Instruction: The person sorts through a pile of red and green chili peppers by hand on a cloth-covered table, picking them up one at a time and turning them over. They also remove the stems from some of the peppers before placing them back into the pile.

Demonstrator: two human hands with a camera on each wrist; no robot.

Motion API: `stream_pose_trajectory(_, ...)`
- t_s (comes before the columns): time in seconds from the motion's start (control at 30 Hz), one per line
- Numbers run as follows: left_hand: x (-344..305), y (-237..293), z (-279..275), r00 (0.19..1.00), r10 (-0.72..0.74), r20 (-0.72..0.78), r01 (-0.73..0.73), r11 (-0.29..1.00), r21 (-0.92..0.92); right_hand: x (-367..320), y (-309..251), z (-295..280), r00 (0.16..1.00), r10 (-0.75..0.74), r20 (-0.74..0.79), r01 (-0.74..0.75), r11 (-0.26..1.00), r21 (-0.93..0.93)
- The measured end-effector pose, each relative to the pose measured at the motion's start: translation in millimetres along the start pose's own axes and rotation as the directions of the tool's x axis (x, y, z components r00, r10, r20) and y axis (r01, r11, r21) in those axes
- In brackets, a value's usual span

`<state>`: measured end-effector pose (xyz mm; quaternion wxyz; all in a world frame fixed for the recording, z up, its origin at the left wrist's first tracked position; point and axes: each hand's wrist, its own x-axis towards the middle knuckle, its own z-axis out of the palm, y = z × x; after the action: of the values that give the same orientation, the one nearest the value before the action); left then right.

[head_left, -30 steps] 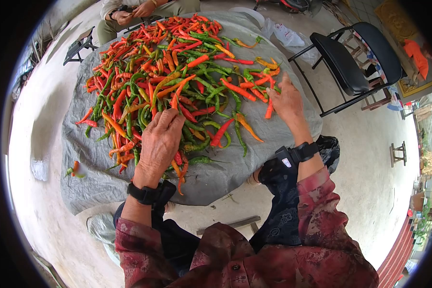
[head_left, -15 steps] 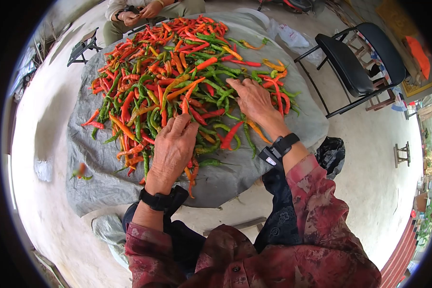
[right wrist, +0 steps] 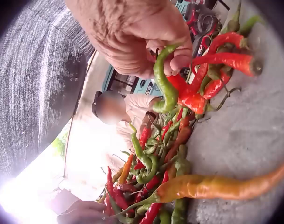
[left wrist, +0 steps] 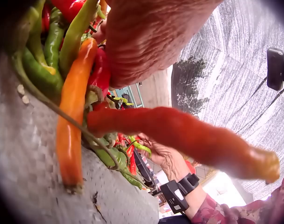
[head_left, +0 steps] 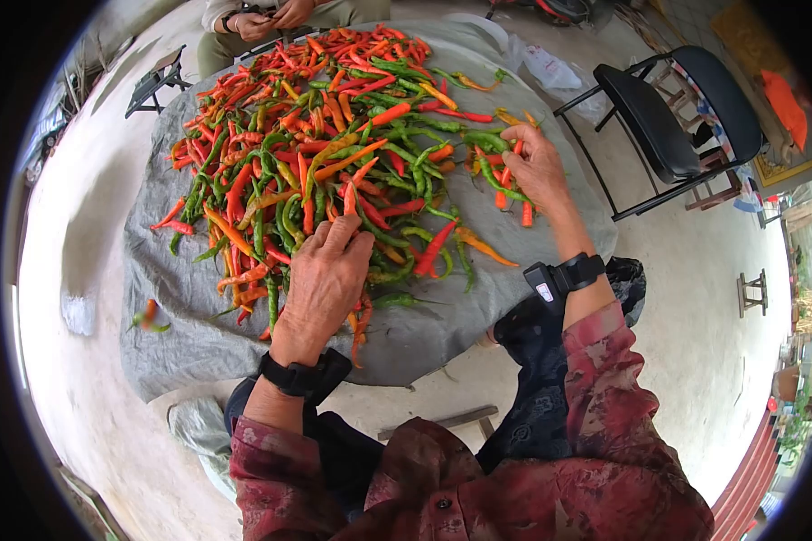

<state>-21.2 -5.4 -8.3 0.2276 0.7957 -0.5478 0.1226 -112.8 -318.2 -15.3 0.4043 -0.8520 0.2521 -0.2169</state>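
Two hands work over a heap of red, green and orange chilies [head_left: 242, 191] on a cloth-covered bench [head_left: 424, 338].
The left hand [head_left: 327, 270] rests at the heap's near edge, fingers bent downward; whether they grip anything, I cannot tell. Right of the heap, the right hand [head_left: 539, 171] pinches chilies from a smaller cluster [head_left: 491, 178]. Another person's hands [head_left: 254, 25] show beyond the bench's far side.

- The grey-covered table [head_left: 198, 350] is heaped with red, green and orange chillies [head_left: 320, 149]
- A smaller cluster [head_left: 485, 141] is spread at right
- A blurred red-green piece [head_left: 151, 313] is seen at left
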Motion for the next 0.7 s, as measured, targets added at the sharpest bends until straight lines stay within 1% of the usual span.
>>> stream_pose_trajectory(0.03, 0.5, 0.2, -0.1, 1.0, 0.003, -0.001, -0.003, 1.0, -0.001, 0.0, 3.9, -3.2, 0.999, 0.039, -0.013, -0.04, 0.998, -0.051)
stream_pose_trajectory(0.07, 0.6, 0.3, -0.3, 1.0, 0.0, 0.004, 0.0, 1.0, 0.003, -0.2, 8.1, -6.0, 0.999, 0.042, -0.016, -0.042, 0.998, -0.052)
stream_pose_trajectory(0.13, 0.2, 0.4, 1.0, 1.0, -0.003, 0.008, 0.003, 1.0, 0.014, -4.3, 9.8, -13.0, 0.995, 0.008, -0.102, -0.035, 0.962, -0.27)
stream_pose_trajectory(0.17, 0.4, 0.8, 1.4, 1.0, 0.002, 0.012, -0.002, 1.0, 0.008, -6.3, 11.0, -15.9, 0.994, 0.014, -0.106, -0.043, 0.961, -0.273)
stream_pose_trajectory(0.2, 0.6, 1.4, 1.0, 1.0, -0.001, 0.01, 0.001, 1.0, 0.011, -8.5, 9.6, -17.0, 0.992, -0.014, -0.123, -0.042, 0.895, -0.445)
stream_pose_trajectory(0.23, 0.8, 1.8, 0.6, 1.0, -0.004, 0.008, 0.004, 1.0, 0.015, -10.2, 7.8, -17.5, 0.99, -0.046, -0.135, -0.045, 0.798, -0.601)
stream_pose_trajectory(0.27, 0.3, 2.4, 0.0, 1.0, -0.013, 0.023, 0.013, 1.0, 0.023, -12.0, 5.2, -17.1, 0.989, -0.043, -0.139, -0.05, 0.797, -0.602)
stream_pose_trajectory(0.33, -0.4, 3.3, -1.3, 1.0, -0.014, 0.027, 0.014, 1.0, 0.013, -16.9, -6.7, -12.1, 0.969, -0.208, -0.13, 0.05, 0.684, -0.728)
stream_pose_trajectory(0.47, -3.7, 5.1, -5.9, 0.999, -0.024, 0.039, 0.024, 1.0, -0.005, -22.8, -35.1, 5.8, 0.971, -0.21, -0.118, 0.058, 0.681, -0.73)
stream_pose_trajectory(0.5, -4.6, 5.6, -6.7, 0.999, -0.025, 0.04, 0.025, 1.0, -0.005, -24.0, -41.2, 13.1, 0.924, -0.363, -0.123, 0.154, 0.645, -0.749)
stream_pose_trajectory(0.53, -5.6, 5.7, -7.5, 0.999, -0.015, 0.042, 0.015, 1.0, -0.001, -24.9, -46.3, 21.3, 0.852, -0.508, -0.124, 0.242, 0.594, -0.767)
stream_pose_trajectory(0.57, -6.9, 5.5, -8.7, 0.999, -0.006, 0.044, 0.006, 1.0, 0.004, -25.4, -51.1, 31.0, 0.852, -0.509, -0.123, 0.244, 0.594, -0.766)
stream_pose_trajectory(0.63, -9.1, 7.0, -11.2, 0.998, -0.037, 0.051, 0.038, 0.999, -0.021, -26.2, -60.0, 51.4, 0.78, -0.624, -0.048, 0.463, 0.626, -0.627)
stream_pose_trajectory(0.67, -9.7, 8.2, -12.0, 0.996, -0.066, 0.059, 0.069, 0.996, -0.05, -27.7, -62.1, 61.5, 0.779, -0.625, -0.049, 0.463, 0.627, -0.626)
stream_pose_trajectory(0.7, -10.5, 8.6, -12.5, 0.996, -0.068, 0.059, 0.071, 0.996, -0.048, -29.3, -62.2, 72.1, 0.834, -0.551, 0.005, 0.481, 0.724, -0.494)
